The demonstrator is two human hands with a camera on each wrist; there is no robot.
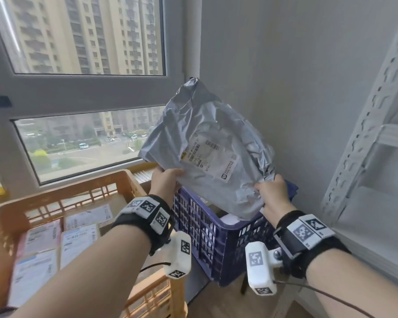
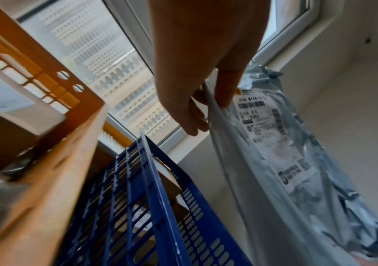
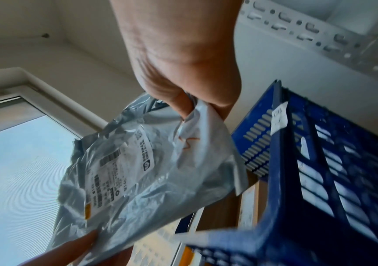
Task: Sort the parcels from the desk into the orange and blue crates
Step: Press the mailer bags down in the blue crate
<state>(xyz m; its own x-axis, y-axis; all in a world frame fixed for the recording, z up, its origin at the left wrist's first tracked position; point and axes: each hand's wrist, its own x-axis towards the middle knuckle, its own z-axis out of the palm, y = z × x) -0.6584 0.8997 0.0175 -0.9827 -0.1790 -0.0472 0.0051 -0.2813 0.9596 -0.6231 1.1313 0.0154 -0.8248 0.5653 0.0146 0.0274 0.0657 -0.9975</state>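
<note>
A grey plastic mailer parcel (image 1: 207, 152) with a white shipping label hangs upright over the blue crate (image 1: 200, 235). My left hand (image 1: 164, 180) pinches its lower left edge. My right hand (image 1: 272, 193) grips its crumpled lower right corner. In the left wrist view the fingers (image 2: 190, 115) pinch the mailer (image 2: 274, 162) edge above the blue crate (image 2: 160, 207). In the right wrist view my right hand (image 3: 190, 90) grips the mailer (image 3: 137, 171) beside the blue crate (image 3: 319, 171). The orange crate (image 1: 62, 196) at the left holds several labelled parcels.
A window (image 1: 85, 92) fills the wall behind the crates. A white metal shelf rack (image 1: 372, 145) stands at the right, close to the blue crate. A grey wall corner (image 1: 262, 65) rises behind the parcel. Boxes lie inside the blue crate (image 2: 167, 180).
</note>
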